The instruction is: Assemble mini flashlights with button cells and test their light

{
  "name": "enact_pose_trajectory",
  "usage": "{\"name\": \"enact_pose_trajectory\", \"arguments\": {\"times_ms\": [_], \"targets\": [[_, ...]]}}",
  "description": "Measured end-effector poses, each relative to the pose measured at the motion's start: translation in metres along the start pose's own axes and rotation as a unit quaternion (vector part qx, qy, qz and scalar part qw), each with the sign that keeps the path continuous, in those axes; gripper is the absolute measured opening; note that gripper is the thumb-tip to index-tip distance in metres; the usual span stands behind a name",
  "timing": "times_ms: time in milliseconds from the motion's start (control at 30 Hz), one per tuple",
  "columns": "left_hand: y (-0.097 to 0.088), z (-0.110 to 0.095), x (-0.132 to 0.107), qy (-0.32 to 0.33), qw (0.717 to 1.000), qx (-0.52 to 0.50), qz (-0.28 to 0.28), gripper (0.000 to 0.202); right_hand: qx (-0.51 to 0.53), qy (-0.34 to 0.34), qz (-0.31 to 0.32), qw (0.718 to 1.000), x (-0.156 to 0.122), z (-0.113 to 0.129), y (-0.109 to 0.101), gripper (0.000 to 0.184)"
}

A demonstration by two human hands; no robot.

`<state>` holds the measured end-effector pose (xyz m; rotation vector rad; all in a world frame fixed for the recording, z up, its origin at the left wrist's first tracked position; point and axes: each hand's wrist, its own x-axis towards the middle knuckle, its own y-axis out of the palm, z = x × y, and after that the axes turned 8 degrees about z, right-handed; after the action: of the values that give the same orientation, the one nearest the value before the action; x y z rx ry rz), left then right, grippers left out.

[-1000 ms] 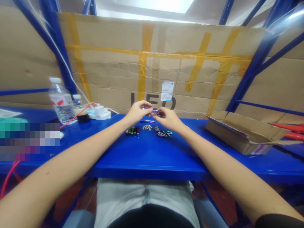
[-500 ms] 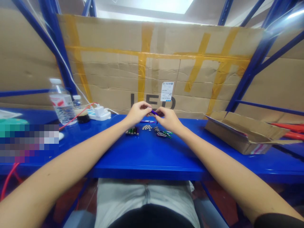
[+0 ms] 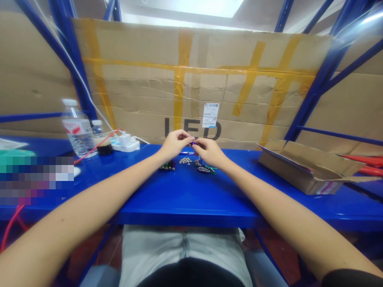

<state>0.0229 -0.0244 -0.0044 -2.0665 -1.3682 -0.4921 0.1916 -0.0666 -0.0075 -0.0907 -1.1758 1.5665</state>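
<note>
My left hand (image 3: 174, 144) and my right hand (image 3: 208, 152) meet above the blue table (image 3: 185, 195), fingers pinched together on a small purple cylindrical object (image 3: 192, 142) held between them. Most of that object is hidden by my fingers. Below the hands lie a row of small dark batteries (image 3: 167, 165), a cluster of silver button cells (image 3: 185, 160), and a few coloured carabiner clips (image 3: 207, 169). Another thin purple piece (image 3: 184, 153) lies just behind the button cells.
An open cardboard box (image 3: 302, 165) sits at the right. At the left stand a water bottle (image 3: 78, 129), a small dark jar (image 3: 102, 140) and a white power strip (image 3: 125, 142) with a red cable. A taped cardboard wall (image 3: 194, 83) backs the table.
Both hands have lowered slightly and drawn closer together. The purple object, visible between the fingers a second ago, is now almost fully covered.
</note>
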Motion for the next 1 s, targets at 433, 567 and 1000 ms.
{"name": "enact_pose_trajectory", "arguments": {"times_ms": [433,567,1000], "targets": [[-0.031,0.002,0.006,-0.129,0.943,-0.298,0.066,0.064,-0.112,-0.032,0.017,0.993,-0.002,0.003,-0.006,0.013],[-0.028,0.003,0.005,-0.135,0.943,-0.296,0.067,0.064,-0.131,-0.042,0.027,0.99,-0.004,0.008,-0.005,0.01],[-0.026,0.002,0.004,-0.131,0.944,-0.283,0.106,0.067,-0.147,-0.066,0.024,0.987,-0.006,0.01,-0.005,0.011]]}}
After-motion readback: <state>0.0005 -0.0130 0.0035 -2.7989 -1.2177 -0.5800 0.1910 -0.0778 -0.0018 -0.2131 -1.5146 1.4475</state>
